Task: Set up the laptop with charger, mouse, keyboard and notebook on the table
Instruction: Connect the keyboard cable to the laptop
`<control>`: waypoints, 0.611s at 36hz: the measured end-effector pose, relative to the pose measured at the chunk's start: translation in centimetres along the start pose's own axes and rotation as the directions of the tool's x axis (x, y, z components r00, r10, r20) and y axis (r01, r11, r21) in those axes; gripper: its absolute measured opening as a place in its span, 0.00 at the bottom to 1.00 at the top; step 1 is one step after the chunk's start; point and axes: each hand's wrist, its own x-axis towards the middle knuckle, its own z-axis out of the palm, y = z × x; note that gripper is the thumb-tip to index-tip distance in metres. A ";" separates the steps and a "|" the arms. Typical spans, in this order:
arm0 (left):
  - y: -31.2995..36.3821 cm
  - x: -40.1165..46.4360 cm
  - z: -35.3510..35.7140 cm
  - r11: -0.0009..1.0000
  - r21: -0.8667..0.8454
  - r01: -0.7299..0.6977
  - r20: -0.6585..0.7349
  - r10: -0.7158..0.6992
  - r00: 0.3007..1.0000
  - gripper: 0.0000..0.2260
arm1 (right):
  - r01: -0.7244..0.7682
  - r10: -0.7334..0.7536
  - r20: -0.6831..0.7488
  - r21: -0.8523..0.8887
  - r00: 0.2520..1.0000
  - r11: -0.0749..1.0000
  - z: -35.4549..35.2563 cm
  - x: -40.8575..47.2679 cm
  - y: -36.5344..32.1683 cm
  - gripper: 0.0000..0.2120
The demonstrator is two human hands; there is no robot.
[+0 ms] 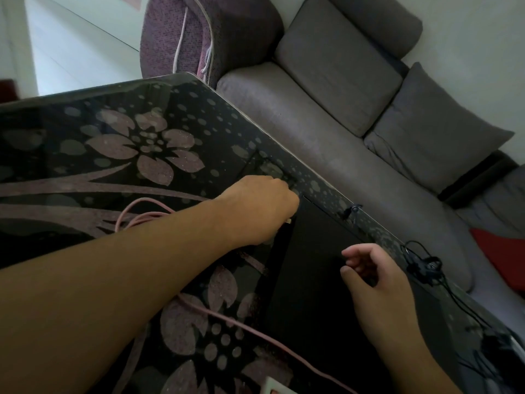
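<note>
A grey sofa (pixel 326 137) stands along the far edge of the glossy black floral-patterned table (pixel 113 143), and a closed black laptop (pixel 318 274) lies flat on the table near that edge. A pink charger cable (pixel 227 322) runs in loops across the table surface beside the laptop, and a thin black wire (pixel 423 265) lies bundled near the table edge to the right of the laptop. The left hand (pixel 261 209) is curled at the laptop's left side with a small pale connector (pixel 288 221) visible at its fingers, though the exact grip cannot be determined, while the right hand (pixel 377 277) hovers over the laptop lid with fingers loosely curled, holding nothing.
</note>
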 end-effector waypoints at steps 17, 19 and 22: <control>-0.7 0.9 0.6 0.996 -0.067 -0.052 -0.016 0.051 0.999 0.05 | -0.001 0.001 -0.002 0.002 1.000 1.000 0.2 0.1 0.2 0.14; -0.8 0.7 0.5 0.995 -0.095 -0.006 -0.028 0.003 1.000 0.06 | -0.006 0.006 -0.007 0.002 1.000 1.000 0.1 0.0 0.3 0.14; -0.8 0.5 0.2 0.990 -0.129 0.060 -0.057 -0.067 0.996 0.06 | -0.008 0.008 -0.006 0.000 1.000 1.000 0.1 0.0 0.2 0.14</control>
